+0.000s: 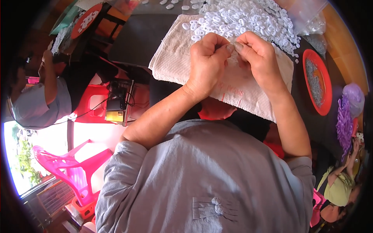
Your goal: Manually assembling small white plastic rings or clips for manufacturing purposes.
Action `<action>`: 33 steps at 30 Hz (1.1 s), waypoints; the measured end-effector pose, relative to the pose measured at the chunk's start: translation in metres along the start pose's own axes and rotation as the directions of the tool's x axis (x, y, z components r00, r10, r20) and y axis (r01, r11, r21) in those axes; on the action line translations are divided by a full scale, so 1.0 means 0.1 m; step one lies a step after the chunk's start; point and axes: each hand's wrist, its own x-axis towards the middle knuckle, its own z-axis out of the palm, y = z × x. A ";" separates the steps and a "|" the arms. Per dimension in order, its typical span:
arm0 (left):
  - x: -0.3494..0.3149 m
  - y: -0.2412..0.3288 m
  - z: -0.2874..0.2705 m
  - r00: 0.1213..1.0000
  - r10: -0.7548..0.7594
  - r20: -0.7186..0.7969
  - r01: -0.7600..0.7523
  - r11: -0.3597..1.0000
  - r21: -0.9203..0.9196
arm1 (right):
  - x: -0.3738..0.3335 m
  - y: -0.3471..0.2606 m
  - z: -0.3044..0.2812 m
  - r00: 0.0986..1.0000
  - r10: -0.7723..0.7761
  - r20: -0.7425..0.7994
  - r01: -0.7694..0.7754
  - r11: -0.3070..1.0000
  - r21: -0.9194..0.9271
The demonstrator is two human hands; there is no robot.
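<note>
My left hand (208,66) and my right hand (261,60) meet over a cream towel (171,58). On each, thumb and fingers pinch together, and the fingertips nearly touch. Whatever sits between them is too small and too hidden to name. Just beyond my fingers spreads a heap of small white oval plastic pieces with holes (248,19), partly on the towel and partly on the dark table. Several loose pieces lie at the heap's left edge, close to my left hand.
An orange-red oval tray (328,91) of thin grey metallic bits stands at the right. Clear plastic bags (311,23) lie behind it. A purple bundle (345,120) is farther right. Two other people work at the left and far right. A pink stool (77,171) stands lower left.
</note>
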 end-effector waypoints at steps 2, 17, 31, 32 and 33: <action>0.02 0.03 0.01 0.999 -0.035 -0.024 0.035 0.999 0.010 | 0.02 0.00 0.01 1.000 0.021 -0.020 -0.021 0.999 0.034; 0.00 0.02 0.01 0.999 -0.031 -0.021 0.030 0.998 -0.062 | 0.07 0.01 -0.08 0.999 -0.042 -0.019 0.040 0.992 -0.121; 0.00 -0.01 0.01 0.997 -0.029 -0.066 0.023 0.995 -0.099 | 0.05 0.05 0.12 0.998 0.003 -0.061 0.000 0.999 0.036; 0.00 0.00 0.02 0.996 -0.036 -0.082 0.026 0.992 -0.120 | 0.06 0.08 0.13 0.997 -0.030 -0.072 0.034 0.998 0.054; -0.01 0.00 0.03 0.996 -0.036 -0.085 0.026 0.993 -0.116 | 0.05 0.09 0.12 0.997 -0.023 -0.075 0.026 0.999 0.046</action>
